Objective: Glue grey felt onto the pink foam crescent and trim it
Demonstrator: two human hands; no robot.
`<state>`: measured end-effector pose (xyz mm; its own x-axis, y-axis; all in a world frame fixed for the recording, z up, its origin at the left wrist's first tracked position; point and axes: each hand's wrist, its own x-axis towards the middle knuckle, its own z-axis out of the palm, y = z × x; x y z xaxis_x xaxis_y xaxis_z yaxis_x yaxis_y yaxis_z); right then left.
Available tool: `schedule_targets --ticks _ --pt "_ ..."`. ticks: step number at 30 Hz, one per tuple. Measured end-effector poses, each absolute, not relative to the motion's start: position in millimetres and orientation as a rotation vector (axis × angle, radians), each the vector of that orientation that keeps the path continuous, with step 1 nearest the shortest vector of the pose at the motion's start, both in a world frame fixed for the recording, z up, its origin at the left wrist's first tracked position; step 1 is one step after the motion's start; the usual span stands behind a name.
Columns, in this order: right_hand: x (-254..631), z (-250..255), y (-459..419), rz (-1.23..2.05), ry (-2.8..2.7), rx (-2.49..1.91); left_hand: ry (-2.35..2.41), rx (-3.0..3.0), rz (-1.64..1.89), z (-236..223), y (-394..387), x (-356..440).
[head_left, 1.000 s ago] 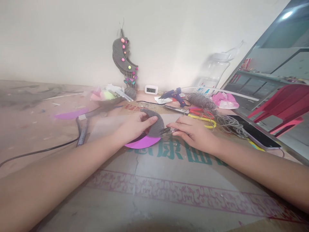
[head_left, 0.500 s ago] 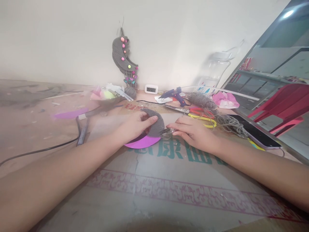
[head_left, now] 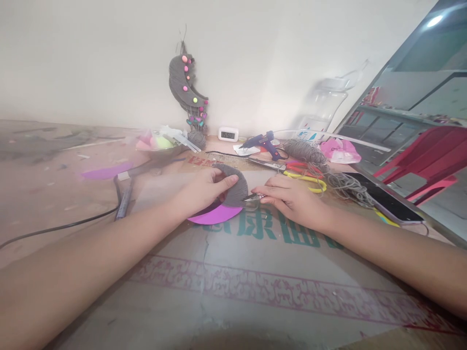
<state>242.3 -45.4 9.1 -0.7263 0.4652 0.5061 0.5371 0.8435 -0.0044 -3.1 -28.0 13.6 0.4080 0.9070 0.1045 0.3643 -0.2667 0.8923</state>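
Note:
My left hand (head_left: pixel 215 187) is closed on a crescent wrapped in grey yarn (head_left: pixel 239 187), thumb on its upper face. Beneath the crescent, a purple foam-like sheet (head_left: pixel 222 215) with a curved edge sticks out toward me. My right hand (head_left: pixel 288 197) pinches a small pointed metal blade (head_left: pixel 251 197); the fingers hide its handle, so its exact kind is unclear. The blade's tip lies at the crescent's right edge; whether it touches the yarn cannot be made out.
Beyond my hands lie scissors with red and yellow handles (head_left: pixel 306 181), a blue glue gun (head_left: pixel 264 143), grey yarn (head_left: pixel 350 189) and a phone (head_left: pixel 386 197). A decorated crescent (head_left: pixel 178 82) hangs on the wall above a small clock (head_left: pixel 228 134). A utility knife (head_left: pixel 125 200) and cable lie left.
Both hands keep nearly the same places. The blade in my right hand shows a little more clearly at the crescent's edge; the view has shifted very slightly.

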Motion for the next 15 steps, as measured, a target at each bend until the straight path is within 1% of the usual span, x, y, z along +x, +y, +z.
schedule_targets --ticks 8,12,15 --pt "245.8 6.7 -41.2 -0.204 -2.438 -0.779 1.124 1.720 0.883 21.5 -35.3 1.7" --pt "245.5 6.5 -41.1 -0.200 -2.454 -0.759 1.051 1.588 0.968 20.2 -35.5 3.2" --pt "244.6 7.0 -42.3 -0.207 -2.447 -0.777 0.976 1.586 0.926 16.8 -33.1 2.5"
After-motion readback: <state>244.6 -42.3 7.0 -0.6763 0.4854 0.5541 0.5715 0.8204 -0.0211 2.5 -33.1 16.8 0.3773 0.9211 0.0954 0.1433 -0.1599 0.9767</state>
